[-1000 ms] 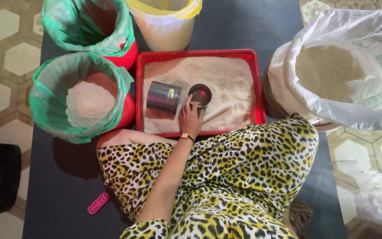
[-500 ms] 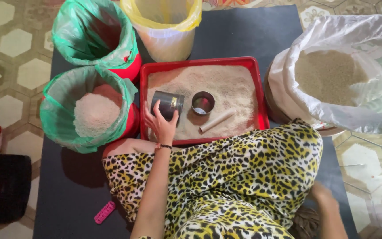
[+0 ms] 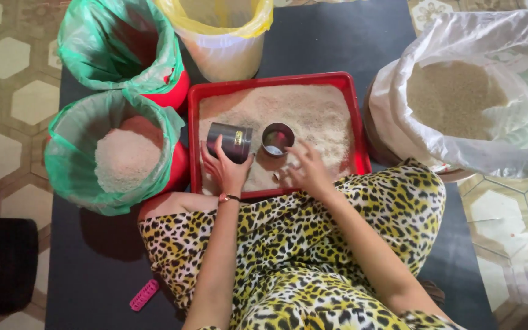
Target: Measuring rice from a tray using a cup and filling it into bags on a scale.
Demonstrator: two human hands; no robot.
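Note:
A red tray point(image 3: 357, 125) filled with pale rice lies in front of me. On the rice a dark metal can point(image 3: 232, 140) lies on its side, and my left hand point(image 3: 227, 170) grips it from below. Just right of it a small round tin point(image 3: 277, 139) stands upright with its mouth open. My right hand point(image 3: 307, 171) hovers over the rice beside that tin, fingers spread and blurred. I cannot see anything held in it. A leopard-print garment point(image 3: 313, 244) covers my lap below the tray.
Left of the tray are two red buckets lined with green bags: the near one point(image 3: 74, 165) holds white rice, the far one point(image 3: 93, 43) looks dark inside. A yellow-lined bucket point(image 3: 227, 49) stands behind. A large white sack of grain point(image 3: 459, 91) sits right. A pink clip point(image 3: 144, 294) lies on the dark mat.
My left hand moved from the upright tin to the lying dark can and stays on it. My right hand has come in over the tray, covering a small stick on the rice.

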